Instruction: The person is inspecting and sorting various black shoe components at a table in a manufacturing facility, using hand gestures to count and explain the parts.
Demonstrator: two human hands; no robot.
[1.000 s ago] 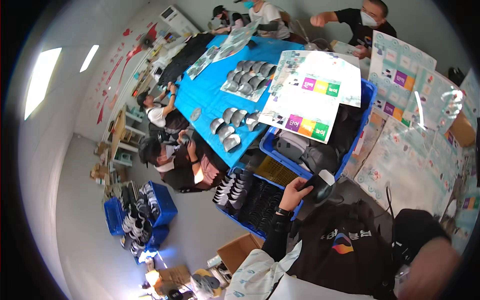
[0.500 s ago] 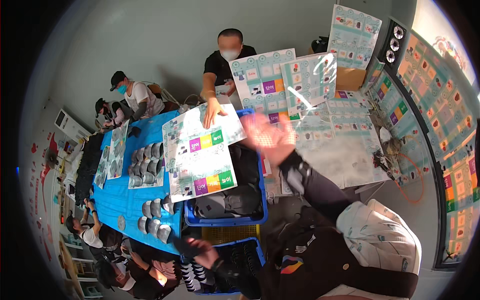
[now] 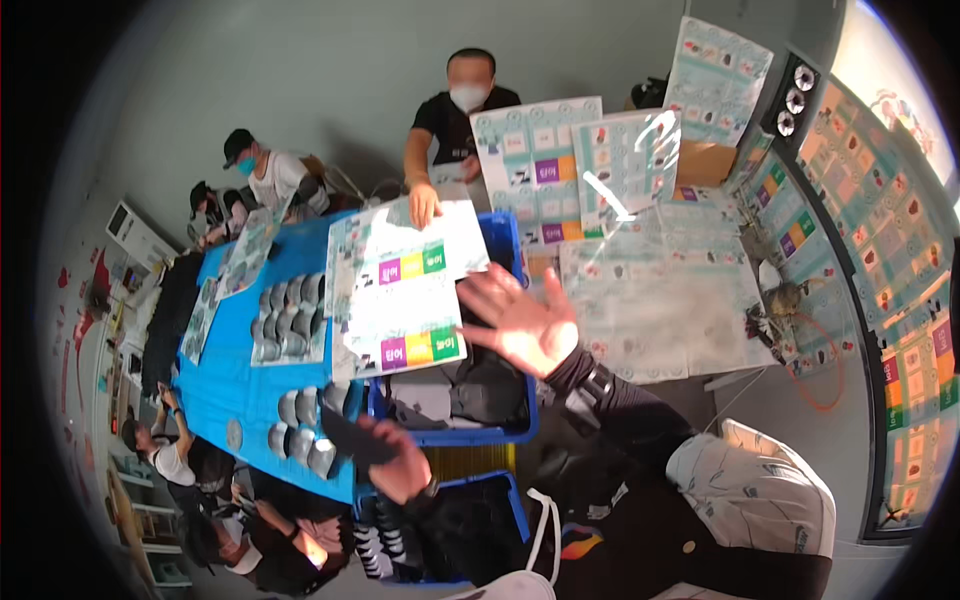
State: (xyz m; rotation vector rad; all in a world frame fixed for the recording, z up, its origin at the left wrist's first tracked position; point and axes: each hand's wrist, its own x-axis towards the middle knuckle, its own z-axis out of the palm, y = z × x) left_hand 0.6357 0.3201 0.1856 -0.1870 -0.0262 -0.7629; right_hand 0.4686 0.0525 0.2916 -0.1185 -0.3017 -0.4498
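Note:
My right hand (image 3: 525,325) is stretched out with its fingers spread and nothing in it, beside the edge of large printed sheets (image 3: 395,310). Those sheets, light with coloured squares, lie partly over the blue table cover and partly over a blue crate (image 3: 455,437). A co-worker's hand (image 3: 424,205) rests on their far end. Lower down, my left hand (image 3: 400,468) grips a dark, flat, curved piece (image 3: 357,436) near the table's edge. Grey curved pieces (image 3: 300,450) stand in rows on the blue cover just beyond it.
Dark pieces fill the crate, and a second blue crate (image 3: 520,505) stands nearer me. More printed sheets (image 3: 535,165) lean at the back right above a sheet-covered table (image 3: 650,330). Several people work around the blue table (image 3: 215,390). An orange hose (image 3: 838,370) hangs at right.
My right hand has moved down and left toward the sheets' edge. The left hand has risen with the dark piece. The co-worker's hand has drawn back a little along the sheets.

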